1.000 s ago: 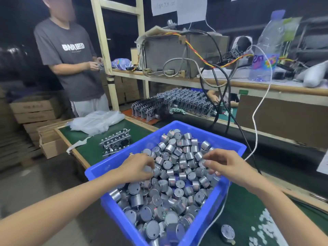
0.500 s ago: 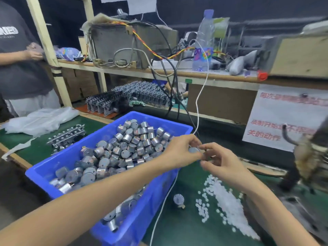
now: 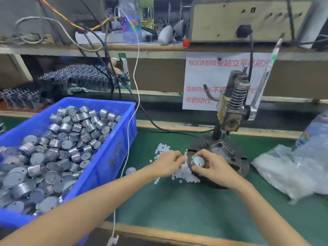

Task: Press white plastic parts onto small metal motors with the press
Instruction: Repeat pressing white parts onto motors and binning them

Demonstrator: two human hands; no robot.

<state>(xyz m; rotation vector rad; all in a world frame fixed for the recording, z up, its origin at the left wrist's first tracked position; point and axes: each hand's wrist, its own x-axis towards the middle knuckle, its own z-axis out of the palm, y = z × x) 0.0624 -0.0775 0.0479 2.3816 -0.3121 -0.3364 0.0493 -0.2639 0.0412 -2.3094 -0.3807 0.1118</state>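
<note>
Both hands have moved from the bin [image 3: 115,153] to the press [image 3: 234,107] base. The right hand [image 3: 215,168] grip holds a round silver motor [image 3: 198,161] there, flat face up. The left hand [image 3: 168,164] curls over the white parts [image 3: 162,148]; its grip is unclear.

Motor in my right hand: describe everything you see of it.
The motor is a small round silvery metal can, its flat shiny face turned up toward the camera, a dark dot near its rim. The right hand grips its sides, over the near edge of the press's dark round base. Whether it touches the base cannot be told.
</note>
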